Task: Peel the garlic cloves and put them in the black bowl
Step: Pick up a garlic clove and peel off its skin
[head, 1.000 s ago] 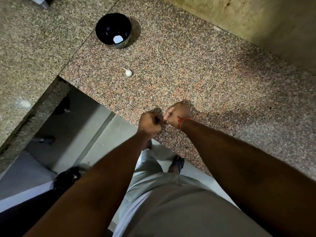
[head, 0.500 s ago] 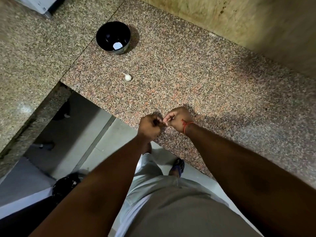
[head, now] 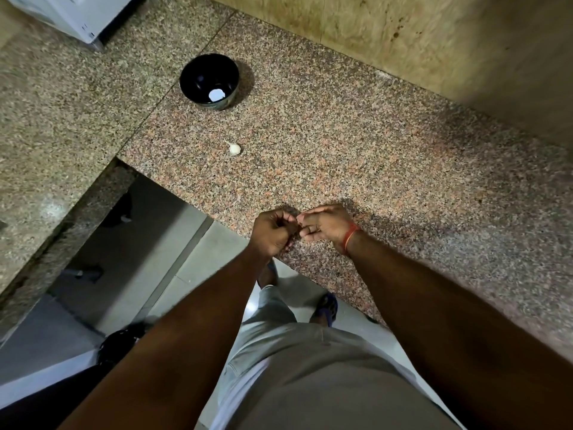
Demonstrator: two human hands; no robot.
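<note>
At the far left of the granite worktop (head: 356, 156) the black bowl (head: 209, 82) is seen, with one pale piece, probably a peeled clove (head: 216, 94), lying in its bottom; nothing else can be made out inside. A little to the right and nearer the edge, an unpeeled garlic piece (head: 234, 148) lies alone, well apart from both bowl and hands. Further right, at the front edge of the worktop, the left hand (head: 273, 232) is held as a curled fist and the right hand (head: 325, 226) meets it fingertip to fingertip; both grips appear to be closed on something small between them, presumably a clove being peeled, though the thing itself is hidden and cannot be confirmed. The step is judged best done if the clove is steadied by the left grip while the skin is lifted and drawn off by the right, in short pulls. The work would be better kept over the worktop than over the floor gap, so that a slipped clove is not lost. Scraps of skin should be kept out of the bowl.
</note>
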